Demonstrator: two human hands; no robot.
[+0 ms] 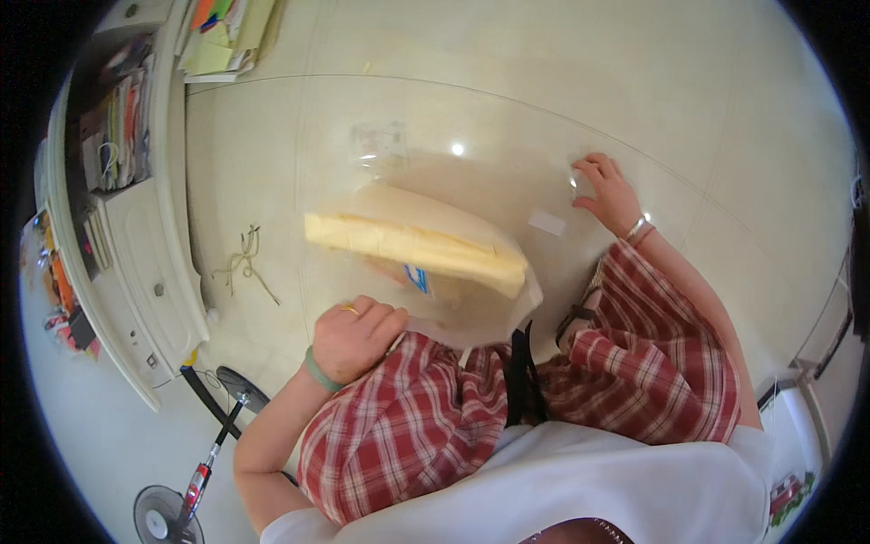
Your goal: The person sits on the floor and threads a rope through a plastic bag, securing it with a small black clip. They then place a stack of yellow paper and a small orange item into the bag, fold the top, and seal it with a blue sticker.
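Before my knees a thick, pale yellow stack (pixel 417 249), apparently paper, stands on edge, tilted, with see-through plastic around its near side. A small blue-and-white label (pixel 416 277) shows below it. My left hand (pixel 356 337) is closed at the near left edge of the plastic, beside my knee, its fingertips turned out of sight. Farther off to the right, my right hand (pixel 609 195) has its fingers and thumb curled around something clear and shiny (pixel 582 187). Whether that is a separate thing or plastic film, I cannot tell.
A small white slip (pixel 546 222) and a flat clear packet (pixel 379 140) lie on the tiled floor. Tangled cords (pixel 243 264) are at the left, near a white cabinet (pixel 152 263) with papers. More papers (pixel 227 41) are at the far left; a fan (pixel 165 517) stands lower left.
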